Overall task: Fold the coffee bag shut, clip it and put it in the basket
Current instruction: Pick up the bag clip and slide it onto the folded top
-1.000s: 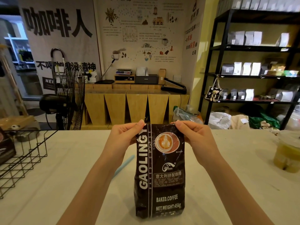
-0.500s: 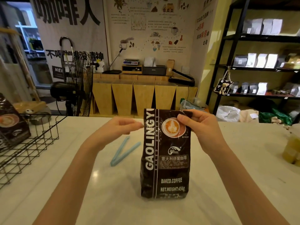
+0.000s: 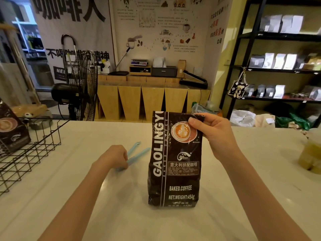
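White counter [image 3: 243, 171] fronts a coffee shop with wooden cabinets and black shelving of bagged stock behind. On it the dark coffee bag [image 3: 173, 171] stands upright near the middle, its top folded over. The right hand [image 3: 213, 134] pinches the folded top at the bag's right corner, thumb on the front. Left of the bag, the left hand [image 3: 112, 159] closes its fingers around the hinged end of the pale blue clip [image 3: 137, 153], whose two arms lie spread on the counter. A black wire basket [image 3: 34, 153] sits at the far left, holding another coffee bag [image 3: 12, 129]
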